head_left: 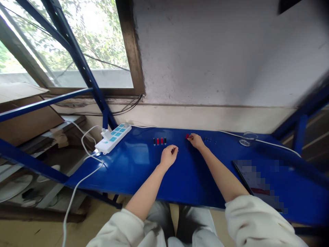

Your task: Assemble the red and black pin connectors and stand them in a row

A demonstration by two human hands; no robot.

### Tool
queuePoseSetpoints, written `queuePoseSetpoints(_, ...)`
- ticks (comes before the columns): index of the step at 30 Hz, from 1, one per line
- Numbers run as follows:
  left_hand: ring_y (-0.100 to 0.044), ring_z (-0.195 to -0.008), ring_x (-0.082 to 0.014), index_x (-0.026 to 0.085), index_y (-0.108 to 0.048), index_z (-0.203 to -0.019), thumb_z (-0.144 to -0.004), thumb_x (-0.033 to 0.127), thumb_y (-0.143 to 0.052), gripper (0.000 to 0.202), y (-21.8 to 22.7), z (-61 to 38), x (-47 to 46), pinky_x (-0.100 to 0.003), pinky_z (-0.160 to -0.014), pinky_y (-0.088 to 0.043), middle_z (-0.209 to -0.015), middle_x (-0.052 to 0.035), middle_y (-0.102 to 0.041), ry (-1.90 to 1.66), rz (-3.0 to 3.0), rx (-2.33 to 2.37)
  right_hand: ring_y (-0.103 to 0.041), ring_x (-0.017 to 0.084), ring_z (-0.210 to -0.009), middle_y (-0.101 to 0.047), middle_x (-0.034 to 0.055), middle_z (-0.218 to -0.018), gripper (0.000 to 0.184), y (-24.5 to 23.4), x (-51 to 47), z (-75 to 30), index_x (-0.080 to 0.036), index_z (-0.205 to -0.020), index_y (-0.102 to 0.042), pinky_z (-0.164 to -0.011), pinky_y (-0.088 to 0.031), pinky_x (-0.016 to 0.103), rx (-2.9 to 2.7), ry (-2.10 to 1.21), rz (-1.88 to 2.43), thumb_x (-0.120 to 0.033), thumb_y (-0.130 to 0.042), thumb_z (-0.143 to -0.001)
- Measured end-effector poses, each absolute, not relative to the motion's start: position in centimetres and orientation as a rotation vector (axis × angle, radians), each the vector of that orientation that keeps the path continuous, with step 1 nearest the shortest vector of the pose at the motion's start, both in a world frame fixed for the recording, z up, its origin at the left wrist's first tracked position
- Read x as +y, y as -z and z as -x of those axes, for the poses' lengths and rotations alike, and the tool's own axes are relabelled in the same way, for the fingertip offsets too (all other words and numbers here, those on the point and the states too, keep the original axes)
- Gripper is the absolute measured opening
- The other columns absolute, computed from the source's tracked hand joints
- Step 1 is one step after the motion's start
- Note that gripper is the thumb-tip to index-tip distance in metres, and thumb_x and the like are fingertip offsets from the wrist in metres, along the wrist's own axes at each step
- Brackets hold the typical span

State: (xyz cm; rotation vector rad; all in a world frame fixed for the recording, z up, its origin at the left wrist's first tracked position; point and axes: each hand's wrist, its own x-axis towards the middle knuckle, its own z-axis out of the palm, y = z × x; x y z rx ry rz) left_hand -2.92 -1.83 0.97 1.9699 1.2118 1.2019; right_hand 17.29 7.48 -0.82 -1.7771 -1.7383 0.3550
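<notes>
My right hand (195,140) reaches to the back of the blue table (133,164) and pinches a small red piece (187,136) between its fingertips. My left hand (169,155) rests curled on the table in front of a short row of small upright black and red pieces (159,141). Its fingers are closed around something small and dark that I cannot name. A few tiny dark pieces (209,140) lie just right of my right hand.
A white power strip (113,138) with blue sockets and white cables lies at the table's back left. A dark flat tablet-like object (259,181) sits at the right, clear rings (246,139) behind it. Blue shelf struts, cardboard and a window stand at the left.
</notes>
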Motion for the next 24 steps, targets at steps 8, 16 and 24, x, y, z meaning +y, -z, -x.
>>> queuePoseSetpoints(8, -0.056, -0.071, -0.0155, 0.02, -0.061, -0.088, -0.084, 0.028, -0.04, 0.024, -1.0, 3.3, -2.2, -0.025, -0.063, -0.041, -0.079, -0.0045, -0.062, -1.187, -2.116, 1.323, -0.058, 0.016, -0.069, -0.064, 0.0072, -0.074, 0.004, 0.4, 7.6, -16.9, -0.015, -0.072, -0.061, -0.065, -0.042, 0.027, -1.719, -0.382, 1.885, -0.014, -0.059, -0.068)
queuePoseSetpoints(16, -0.056, -0.081, -0.0197, 0.022, -0.015, -0.139, -0.086, 0.029, -0.035, 0.057, -1.4, 4.2, -1.9, -0.026, -0.064, -0.044, -0.084, -0.0066, -0.061, -0.935, -2.178, 1.821, -0.061, 0.022, -0.073, -0.064, 0.0101, -0.073, 0.02, -1.9, 5.5, -17.2, -0.012, -0.077, -0.064, -0.061, -0.042, 0.027, -1.734, -0.464, 2.074, -0.021, -0.068, -0.06)
queuePoseSetpoints(24, -0.058, -0.084, -0.0244, 0.021, -0.009, -0.14, -0.086, 0.028, -0.034, 0.06, -1.7, 4.4, -1.4, -0.031, -0.068, -0.044, -0.088, -0.0112, -0.062, -0.837, -2.145, 1.95, -0.061, 0.018, -0.078, -0.066, 0.0068, -0.084, 0.027, -2.2, -1.1, -14.0, -0.018, -0.092, -0.063, -0.068, -0.043, 0.026, -1.725, -0.345, 1.644, -0.032, -0.045, -0.08)
